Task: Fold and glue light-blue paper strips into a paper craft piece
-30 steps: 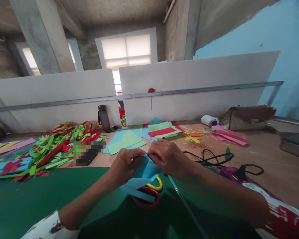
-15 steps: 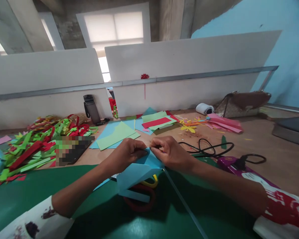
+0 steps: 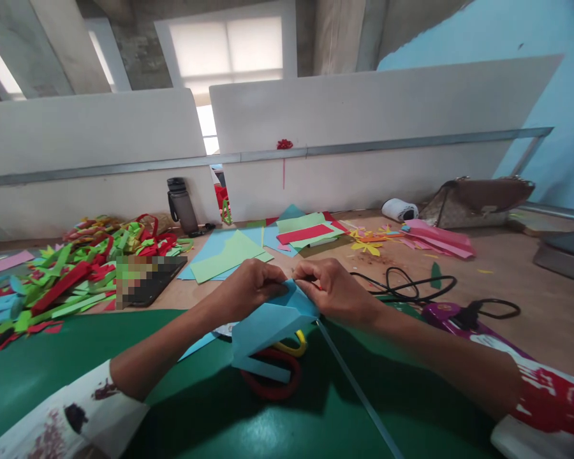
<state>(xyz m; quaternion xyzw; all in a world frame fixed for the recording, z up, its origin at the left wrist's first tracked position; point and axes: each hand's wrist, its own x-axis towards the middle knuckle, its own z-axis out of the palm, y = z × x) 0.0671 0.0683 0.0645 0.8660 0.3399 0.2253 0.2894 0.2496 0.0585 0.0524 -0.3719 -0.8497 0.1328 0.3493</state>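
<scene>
A folded piece of blue paper is pinched between both my hands above the green mat. My left hand has thumb and fingertips closed on its upper left edge. Close beside it, my right hand pinches the upper right edge. Below the paper lie scissors with a red handle, and a yellow handle shows next to it; both are partly hidden by the paper. From under my right hand a thin pale glue-stick-like strip slants down to the right across the green mat.
Green and red paper scraps pile up at left, beside a dark phone and a grey bottle. Coloured sheets lie ahead. At right are a black cable, a purple power strip and a handbag.
The view has shifted slightly, so the scene sits a little further right. Both hands keep their pinch on the blue paper with hardly any movement.
</scene>
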